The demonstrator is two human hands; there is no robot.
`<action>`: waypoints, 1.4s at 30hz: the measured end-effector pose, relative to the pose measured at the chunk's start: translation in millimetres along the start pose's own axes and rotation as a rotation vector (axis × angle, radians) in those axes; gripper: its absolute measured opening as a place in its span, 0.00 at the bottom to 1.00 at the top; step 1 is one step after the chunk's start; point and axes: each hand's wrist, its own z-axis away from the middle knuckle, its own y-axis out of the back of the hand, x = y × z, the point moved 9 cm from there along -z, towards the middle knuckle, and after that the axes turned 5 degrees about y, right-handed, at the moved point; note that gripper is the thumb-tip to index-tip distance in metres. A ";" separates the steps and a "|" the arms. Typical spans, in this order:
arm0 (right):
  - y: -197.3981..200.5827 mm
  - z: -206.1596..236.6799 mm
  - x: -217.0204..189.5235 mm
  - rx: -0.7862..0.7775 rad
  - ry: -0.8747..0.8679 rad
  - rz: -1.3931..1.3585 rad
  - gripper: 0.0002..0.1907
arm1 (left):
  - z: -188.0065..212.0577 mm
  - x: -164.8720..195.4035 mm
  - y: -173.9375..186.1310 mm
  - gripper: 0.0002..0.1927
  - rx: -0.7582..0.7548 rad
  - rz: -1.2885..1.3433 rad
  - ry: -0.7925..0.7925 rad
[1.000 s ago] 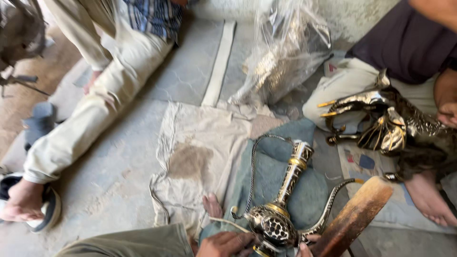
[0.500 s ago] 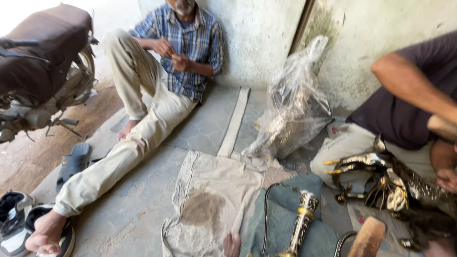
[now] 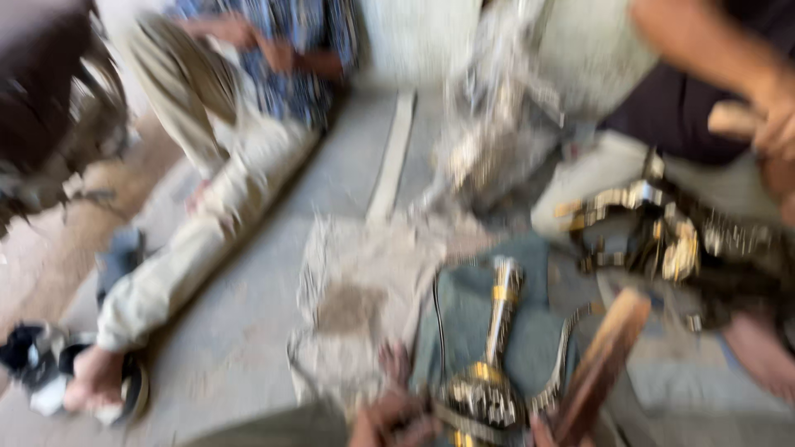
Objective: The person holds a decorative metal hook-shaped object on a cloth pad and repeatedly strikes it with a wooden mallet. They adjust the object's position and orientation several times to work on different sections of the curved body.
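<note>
A: Frame is motion-blurred. What's in hand?

B: Ornate metal ewer (image 3: 489, 372), silver and gold, lying on a grey-blue cloth (image 3: 464, 306) at bottom centre, neck pointing away from the wearer. Left hand (image 3: 393, 422) is at the ewer's round body, bottom edge of view. Looks closed against it, but I cannot tell the exact grip through the blur.

A: Right hand?

B: Right hand (image 3: 542, 432) barely in view, just a sliver at the bottom beside a wooden stick (image 3: 600, 364) that angles up to the right. Can't tell if it's gripping the stick or open.

A: Surroundings?

B: Stained beige cloth (image 3: 364, 290) just left of the blue one, on concrete floor (image 3: 224, 331). Another person at right has a dark metal piece with gold trim (image 3: 671, 240) on their lap. Third person sits at left, legs stretched out, light trousers (image 3: 199, 240).
</note>
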 end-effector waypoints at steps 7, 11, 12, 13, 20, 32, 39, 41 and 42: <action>11.3 25.9 7.9 -0.146 0.020 -0.058 0.13 | 12.2 44.0 18.3 0.13 -0.216 0.037 0.027; 13.1 31.2 -9.4 -0.231 0.041 -0.159 0.14 | 8.8 111.9 3.3 0.09 -0.302 0.071 -0.331; 18.5 32.5 -16.1 -0.233 0.076 -0.121 0.15 | 6.8 118.7 -4.9 0.10 -0.331 0.037 -0.346; 25.3 34.8 -22.5 -0.237 0.113 -0.083 0.16 | 5.1 123.6 -13.3 0.10 -0.358 0.002 -0.363; 71.7 62.8 -83.9 -0.321 0.488 -0.181 0.12 | -4.2 125.5 -45.5 0.14 -0.461 -0.056 -0.360; 99.3 55.9 -81.9 -0.429 0.106 0.345 0.14 | -11.5 139.5 -79.3 0.19 -0.758 -0.102 -0.442; 100.4 28.0 -131.4 -0.404 0.364 0.700 0.19 | 0.4 142.9 -80.6 0.21 -0.744 -0.248 -0.475; 98.9 21.6 -145.7 -0.352 0.471 1.135 0.27 | 2.4 145.4 -80.4 0.21 -0.755 -0.202 -0.499; 100.7 17.5 -146.9 -0.362 0.403 1.055 0.24 | 1.9 144.5 -80.5 0.21 -0.752 -0.206 -0.499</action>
